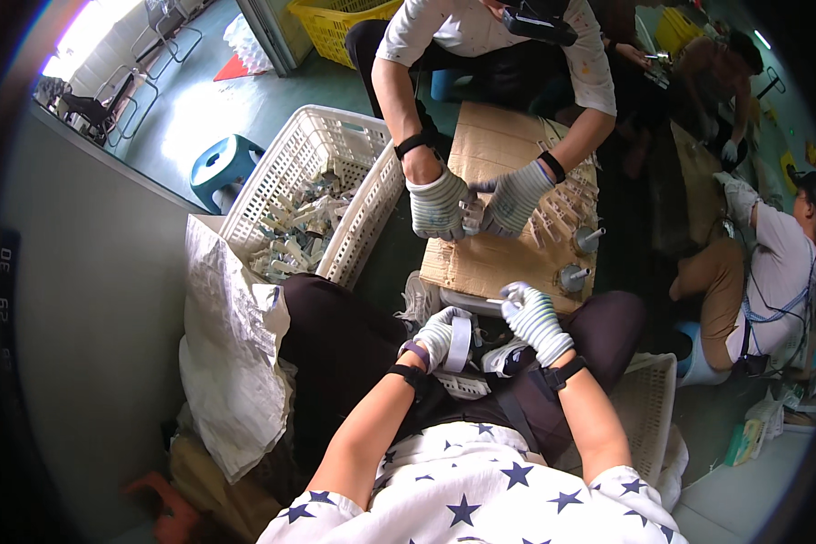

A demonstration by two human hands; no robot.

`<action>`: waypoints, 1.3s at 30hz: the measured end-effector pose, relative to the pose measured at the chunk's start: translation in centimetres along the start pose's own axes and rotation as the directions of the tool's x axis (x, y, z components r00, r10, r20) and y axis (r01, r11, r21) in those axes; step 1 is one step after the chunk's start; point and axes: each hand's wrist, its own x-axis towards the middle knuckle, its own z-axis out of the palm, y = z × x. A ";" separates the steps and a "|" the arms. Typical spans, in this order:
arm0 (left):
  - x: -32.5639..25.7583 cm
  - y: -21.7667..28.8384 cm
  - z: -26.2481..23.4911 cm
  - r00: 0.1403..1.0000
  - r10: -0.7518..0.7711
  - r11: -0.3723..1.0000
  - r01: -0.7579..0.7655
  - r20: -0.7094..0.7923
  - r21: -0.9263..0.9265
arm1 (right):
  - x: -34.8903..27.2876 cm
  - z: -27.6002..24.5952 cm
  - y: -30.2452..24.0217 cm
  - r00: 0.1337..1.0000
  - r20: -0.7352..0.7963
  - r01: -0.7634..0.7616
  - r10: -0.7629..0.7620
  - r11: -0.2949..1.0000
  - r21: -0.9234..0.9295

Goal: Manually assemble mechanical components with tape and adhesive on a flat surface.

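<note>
Left hand (442, 337) closed around a white strip-like piece (461, 343), long axis near upright, held over the lap. Right hand (533, 317) sits just right of it and slightly higher, fingers pinched on a small thin white part (497, 301) pointing left, above the strip's top end. Cardboard-covered bench (480, 263) lies just beyond both hands.

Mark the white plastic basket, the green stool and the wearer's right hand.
white plastic basket (310, 136): head view, on its lattice far wall.
green stool (224, 160): head view, on the seat top.
right hand (532, 317): head view, on the back of the striped glove.
</note>
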 end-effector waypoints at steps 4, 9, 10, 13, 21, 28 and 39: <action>0.0 0.2 0.2 0.999 -0.046 0.998 0.045 -0.023 -0.050 | 0.5 0.8 -4.5 0.987 0.152 0.057 -0.043 0.994 -0.089; -0.1 -0.1 -0.2 0.999 -0.028 0.997 0.026 -0.030 -0.072 | 2.0 2.0 -5.6 0.896 -0.091 0.427 -0.434 0.900 -0.090; -0.1 -0.3 -0.3 1.000 -0.001 0.999 0.000 -0.021 -0.046 | 2.6 3.1 -5.3 0.917 -0.005 0.389 -0.400 0.895 -0.217; -0.1 -1.1 -0.6 0.998 0.038 0.993 -0.033 -0.041 0.113 | 3.7 6.3 -3.5 0.957 0.275 0.245 -0.097 0.777 -0.579; -0.8 -1.5 -0.7 0.992 -0.038 0.974 0.063 -0.120 0.218 | 2.8 4.6 -2.2 0.939 0.341 0.087 0.049 0.925 -0.371; -2.9 1.3 1.1 0.994 0.004 0.999 0.001 -0.113 0.043 | 0.2 0.5 -3.4 0.853 0.522 0.219 0.019 0.894 -0.391; -5.7 5.7 3.5 0.994 0.097 0.978 -0.103 0.043 0.181 | 4.2 -3.3 1.0 0.991 0.002 0.080 -0.134 0.577 -0.813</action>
